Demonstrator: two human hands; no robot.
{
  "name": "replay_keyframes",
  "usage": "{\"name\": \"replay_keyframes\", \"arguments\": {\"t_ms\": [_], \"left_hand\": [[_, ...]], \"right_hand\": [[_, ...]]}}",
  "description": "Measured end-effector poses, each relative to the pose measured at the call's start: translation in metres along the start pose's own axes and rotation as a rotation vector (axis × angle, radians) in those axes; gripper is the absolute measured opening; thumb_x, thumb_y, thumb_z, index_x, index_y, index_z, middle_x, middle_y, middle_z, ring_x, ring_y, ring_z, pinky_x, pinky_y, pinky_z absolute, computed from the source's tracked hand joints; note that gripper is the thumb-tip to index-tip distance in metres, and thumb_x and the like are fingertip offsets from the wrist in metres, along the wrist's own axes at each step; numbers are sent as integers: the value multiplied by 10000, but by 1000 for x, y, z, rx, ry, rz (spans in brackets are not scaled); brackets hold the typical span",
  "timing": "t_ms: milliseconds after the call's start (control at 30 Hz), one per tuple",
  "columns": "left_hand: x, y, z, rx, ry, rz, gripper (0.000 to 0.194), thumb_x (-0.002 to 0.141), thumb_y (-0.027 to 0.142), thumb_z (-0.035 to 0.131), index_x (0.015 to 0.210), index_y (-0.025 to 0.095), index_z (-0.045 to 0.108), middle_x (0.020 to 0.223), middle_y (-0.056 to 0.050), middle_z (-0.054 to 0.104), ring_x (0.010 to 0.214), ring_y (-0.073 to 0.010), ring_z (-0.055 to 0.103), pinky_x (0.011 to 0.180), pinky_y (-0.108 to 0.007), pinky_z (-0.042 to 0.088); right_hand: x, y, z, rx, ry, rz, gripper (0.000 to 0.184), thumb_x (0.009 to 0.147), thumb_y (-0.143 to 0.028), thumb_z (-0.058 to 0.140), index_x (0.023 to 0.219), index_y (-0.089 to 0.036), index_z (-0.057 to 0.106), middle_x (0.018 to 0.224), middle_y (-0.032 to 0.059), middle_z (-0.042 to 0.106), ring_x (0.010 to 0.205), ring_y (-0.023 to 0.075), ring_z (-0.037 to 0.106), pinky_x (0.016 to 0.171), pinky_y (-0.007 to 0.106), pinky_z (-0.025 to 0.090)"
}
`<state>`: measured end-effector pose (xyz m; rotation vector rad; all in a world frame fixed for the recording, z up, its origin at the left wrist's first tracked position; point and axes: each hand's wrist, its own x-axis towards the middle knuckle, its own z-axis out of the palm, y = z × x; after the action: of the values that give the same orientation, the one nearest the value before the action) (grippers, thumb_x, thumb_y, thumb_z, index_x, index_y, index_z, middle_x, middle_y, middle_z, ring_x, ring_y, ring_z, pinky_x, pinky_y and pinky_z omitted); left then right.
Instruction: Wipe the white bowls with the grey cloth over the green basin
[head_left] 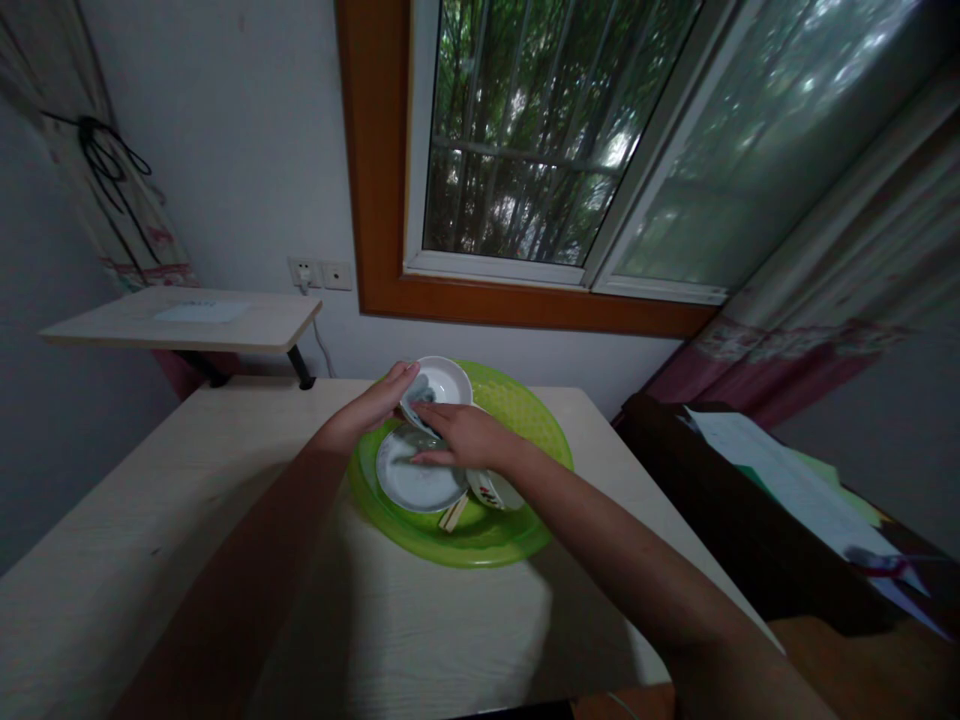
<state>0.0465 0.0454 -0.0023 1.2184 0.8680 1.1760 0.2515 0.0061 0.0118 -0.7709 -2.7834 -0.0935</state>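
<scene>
Left hand (390, 392) grips the white dish (448, 375) by its left rim, thumb up on the edge, hand closed around it; the fingers underneath are mostly hidden. Right hand (465, 430) reaches in from the right, fingers stretched toward the left, fingertips at the dish's lower inside; can't tell if it pinches anything. Grey-green patch (421, 388) inside the dish next to the fingers, too blurred to call pattern or cloth.

Dish is tilted, above the far left part of a green tray (450, 560). Just below it, a white plate (420, 485) lies in the tray, partly under the right hand. Bowl with red marks (491, 492) sits right of the plate, partly behind the right wrist. Chopsticks (454, 513) poke out at the near side, between plate and bowl.

Edges: tray's far rim comes up to the table's back edge, near the wall (277, 150). Table (450, 610) has only a narrow strip right of the tray, widening toward the near side. More room left, where pale wood runs out to a small raised shelf (120, 318) at the back. Right forearm crosses the tray's right rim; left forearm comes in over the left side.
</scene>
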Motion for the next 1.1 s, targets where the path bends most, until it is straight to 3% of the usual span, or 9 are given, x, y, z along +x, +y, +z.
{"name": "replay_keyframes", "arguments": {"t_ms": [133,267,367,600,733,833,967,1100], "left_hand": [[3,-3,-1,39,-18,-9,332,915,550,691,995,237,616,934,-44,613,893,-212,616,698,-292,522],[9,-7,-1,-1,-48,-26,317,908,520,696,1010,233,606,984,-51,645,954,-211,640,751,-289,540],[12,-9,-3,-25,-93,5,304,904,496,693,996,222,600,965,-30,634,929,-188,634,792,-284,541],[10,-4,-4,12,-52,77,330,921,510,682,1001,205,586,954,-30,612,863,-169,593,754,-276,520],[8,-2,-4,68,3,49,441,898,613,689,1041,209,586,925,-38,599,806,-177,570,652,-262,482],[8,-2,-4,101,18,39,480,889,652,684,1044,211,575,903,-35,582,779,-172,558,599,-246,451],[7,0,-5,118,19,30,498,898,671,664,1097,232,539,893,-25,570,741,-164,558,550,-230,417],[4,1,-4,116,6,-4,513,899,675,661,1157,254,523,911,-17,563,720,-158,553,527,-224,410]], "right_hand": [[3,0,6,-80,16,-32,985,966,-706,598,1631,-32,327,1665,274,378,1569,368,364,1255,510,354],[3,-3,7,-158,24,9,1007,952,-735,589,1625,-24,352,1671,272,363,1575,414,329,1274,565,301],[2,-6,5,-210,46,66,989,960,-739,569,1608,-14,389,1654,275,393,1554,434,361,1284,604,262],[3,-8,1,-315,81,205,888,1004,-692,521,1475,61,537,1551,313,521,1495,403,459,1278,518,304],[5,-11,-7,-314,7,261,751,1016,-693,495,1216,-6,723,1243,284,730,1202,373,678,1108,483,469],[6,-14,-13,-283,-54,286,685,1024,-699,473,1031,-84,774,1004,210,785,959,330,739,921,440,531],[5,-15,-14,-228,-50,254,624,1040,-671,472,1042,-120,764,1009,170,789,909,300,749,818,384,527],[1,-11,-11,-81,-35,135,550,1040,-610,531,1192,-115,718,1145,165,780,1032,291,743,893,369,539]]}}
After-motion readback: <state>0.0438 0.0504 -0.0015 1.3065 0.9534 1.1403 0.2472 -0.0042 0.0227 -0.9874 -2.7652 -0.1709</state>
